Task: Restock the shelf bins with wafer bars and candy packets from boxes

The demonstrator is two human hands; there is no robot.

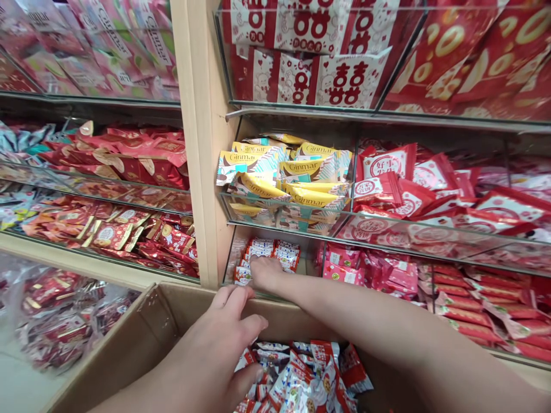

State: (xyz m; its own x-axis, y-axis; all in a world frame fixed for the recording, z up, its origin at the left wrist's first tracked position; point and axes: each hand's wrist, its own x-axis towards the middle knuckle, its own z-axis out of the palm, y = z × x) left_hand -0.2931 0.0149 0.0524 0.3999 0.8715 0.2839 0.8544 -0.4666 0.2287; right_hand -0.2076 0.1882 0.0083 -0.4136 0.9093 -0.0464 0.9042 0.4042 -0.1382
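My right hand (267, 275) reaches across the cardboard box (193, 301) into a low shelf compartment. It touches small red-and-white snack packets (286, 252) stacked there in rows; its fingertips are mostly hidden, so I cannot tell whether it grips one. My left hand (230, 330) hovers by the box's far rim, fingers loosely bent and thumb apart, with nothing seen in it. Below both arms, loose red, white and blue snack packets (301, 378) lie heaped inside the box.
Yellow-and-white packets (310, 169) fill the compartment above, behind a clear front lip. Red packets (383, 166) and pink packets (344, 264) sit to the right. A wooden upright (200, 143) divides the shelves. Bagged red snacks (55, 327) lie left of the box.
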